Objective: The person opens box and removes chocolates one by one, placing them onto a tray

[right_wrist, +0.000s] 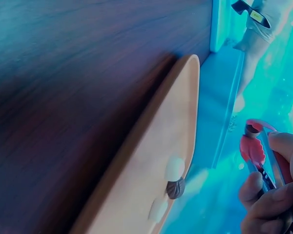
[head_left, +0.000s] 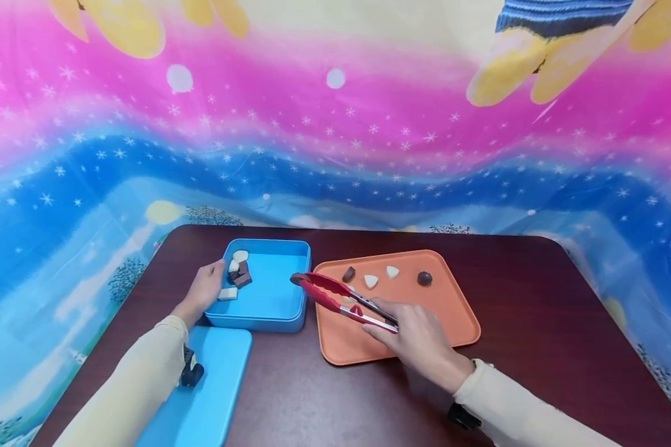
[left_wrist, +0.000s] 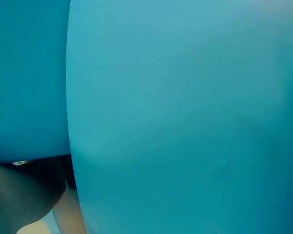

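"What has the right hand [head_left: 419,335] got?"

"A pair of red-tipped tongs [head_left: 335,301]. The fingers are curled round the metal arms, thumb on one side, pinching them toward each other."

"And at the tips?"

"A dark brown piece [head_left: 297,279], caught between the red heads. From where I stand they line up with the right rim of the blue box [head_left: 257,323], lifted above the bench [head_left: 537,323]."

"And the left hand [head_left: 205,287]?"

"That one's at the box's left side, touching the wall near the rim. I can't tell whether its fingers are curled round the edge or just laid against it."

"What's inside the box?"

"White pieces [head_left: 240,255] and brown pieces [head_left: 243,280], mostly clustered along the left. The right part of the blue floor is bare."

"And the orange tray [head_left: 358,344]?"

"Just right of the box, partly under the right hand. There's a small ridged chunk [head_left: 349,274], two white triangles [head_left: 371,282] and a round dark ball [head_left: 424,278] strung across its far half."

"The flat blue lid [head_left: 223,379]?"

"On the near side of the box, beneath the left forearm."
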### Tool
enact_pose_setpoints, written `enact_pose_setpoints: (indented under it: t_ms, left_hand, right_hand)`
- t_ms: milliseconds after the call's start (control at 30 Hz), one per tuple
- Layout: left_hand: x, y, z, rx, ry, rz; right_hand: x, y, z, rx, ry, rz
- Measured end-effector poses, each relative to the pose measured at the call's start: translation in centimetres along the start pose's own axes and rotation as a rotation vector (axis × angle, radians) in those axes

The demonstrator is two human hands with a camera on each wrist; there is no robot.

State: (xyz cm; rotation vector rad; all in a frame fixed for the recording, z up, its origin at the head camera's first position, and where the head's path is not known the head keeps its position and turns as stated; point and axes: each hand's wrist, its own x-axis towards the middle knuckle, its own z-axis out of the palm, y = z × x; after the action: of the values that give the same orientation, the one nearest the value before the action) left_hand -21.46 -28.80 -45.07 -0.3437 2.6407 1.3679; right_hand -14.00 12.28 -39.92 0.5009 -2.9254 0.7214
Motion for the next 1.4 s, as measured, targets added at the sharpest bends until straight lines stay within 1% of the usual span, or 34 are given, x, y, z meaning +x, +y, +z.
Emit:
enact_pose_setpoints:
  t_ms: [100, 333, 533, 600, 867, 1267, 1400]
  left_hand:
    - [0.0, 0.1, 0.1, -0.001, -0.005, -0.006]
    - [0.1, 0.1, 0.0, 0.006, 0.030, 0.019]
    - [0.1, 0.0, 0.0, 0.001, 0.008, 0.005]
    - [0.1, 0.0, 0.0, -0.002, 0.010, 0.000]
    - [0.2, 0.2, 0.0, 0.003, 0.041, 0.017]
    - [0.2, 0.3, 0.1, 0.014, 0.046, 0.015]
    - [0.2, 0.1, 0.1, 0.006, 0.023, 0.001]
  right_hand:
    - [-0.5, 0.7, -0.4, -0.005, 0.001, -0.002]
    - [-1.3, 1.8, -1.3, -0.010, 0.031, -0.017]
    - [-2.5, 3.2, -1.6, -0.021, 0.050, -0.012]
    - [-2.8, 3.7, -1.7, -0.023, 0.051, -0.011]
    - [-3.3, 5.0, -2.0, -0.024, 0.041, 0.022]
    - [-4.2, 6.9, -2.7, -0.031, -0.018, 0.135]
    - [-4.3, 7.5, -3.1, -0.041, -0.026, 0.148]
